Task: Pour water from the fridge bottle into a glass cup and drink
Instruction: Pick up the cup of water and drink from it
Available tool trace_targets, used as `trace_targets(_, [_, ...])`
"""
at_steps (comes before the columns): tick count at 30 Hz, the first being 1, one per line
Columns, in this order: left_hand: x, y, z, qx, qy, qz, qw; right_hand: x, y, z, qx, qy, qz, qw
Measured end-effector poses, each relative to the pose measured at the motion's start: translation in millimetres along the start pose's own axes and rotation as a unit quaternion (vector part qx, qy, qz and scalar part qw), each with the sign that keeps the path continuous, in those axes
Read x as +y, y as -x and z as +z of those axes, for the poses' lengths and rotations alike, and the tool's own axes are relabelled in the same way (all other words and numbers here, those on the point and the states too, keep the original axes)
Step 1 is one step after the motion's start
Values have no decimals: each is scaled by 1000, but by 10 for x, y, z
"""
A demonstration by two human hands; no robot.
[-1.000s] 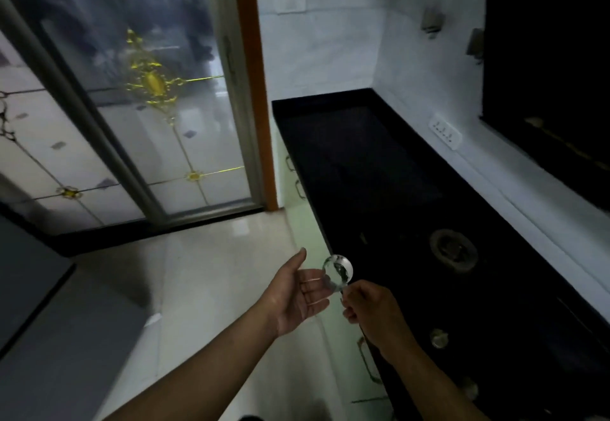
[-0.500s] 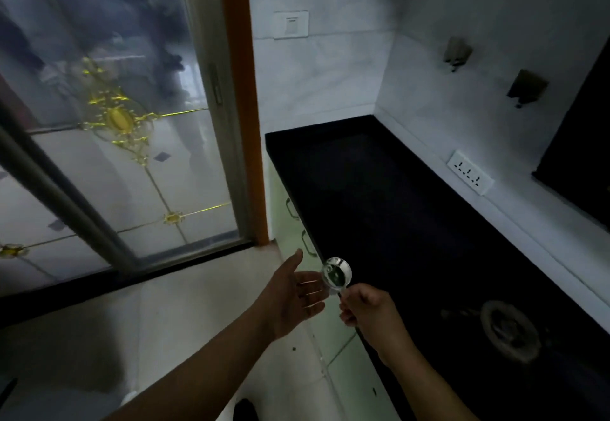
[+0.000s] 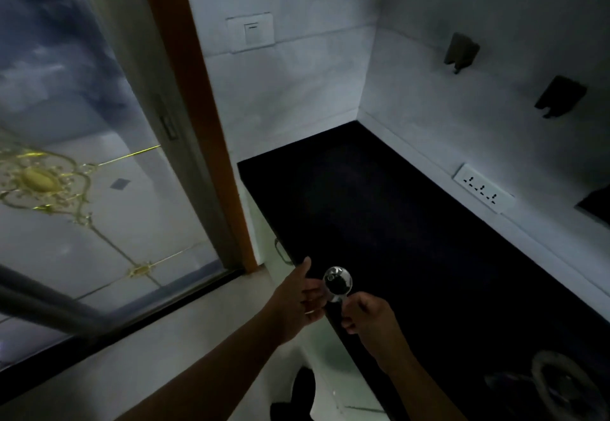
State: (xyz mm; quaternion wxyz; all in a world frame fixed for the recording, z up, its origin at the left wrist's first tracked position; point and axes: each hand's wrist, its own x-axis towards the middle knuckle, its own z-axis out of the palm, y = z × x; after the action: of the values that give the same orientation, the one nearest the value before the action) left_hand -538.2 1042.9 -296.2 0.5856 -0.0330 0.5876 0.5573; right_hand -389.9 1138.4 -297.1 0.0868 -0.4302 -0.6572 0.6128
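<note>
Since 0.5 s ago our view has swung up & left: drain (image 3: pixel 561 384) now sits at lower right, w/ the black worktop (image 3: pixel 379 222) filling mid-frame. At lower centre our right grip (image 3: pixel 366 318) clenches the glass cup (image 3: pixel 337 283) by its lower end, over the worktop's front edge. Left grip (image 3: pixel 297 298) is released, fingers straight, just beside the glass cup; contact unclear.

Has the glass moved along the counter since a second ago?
Yes. The glass in the right hand has gone forward along the counter edge, toward the far wall; the metal ring now lies behind it.
</note>
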Motion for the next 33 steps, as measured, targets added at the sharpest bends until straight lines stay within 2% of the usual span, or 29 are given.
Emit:
trace_targets(10, [472, -1047, -102, 63, 28, -66, 995, 70, -1161, 54, -37, 60, 23, 997])
trace_targets(14, [618, -1289, -108, 76, -1, -76, 994, 117, -1503, 100, -42, 59, 56, 996])
trace_targets(23, [862, -1782, -217, 37, -71, -128, 989, 278, -1961, 261, -21, 74, 117, 990])
trace_targets(33, [1039, -2050, -295, 16, -170, -137, 976, 204, -2048, 443, 21, 53, 196, 979])
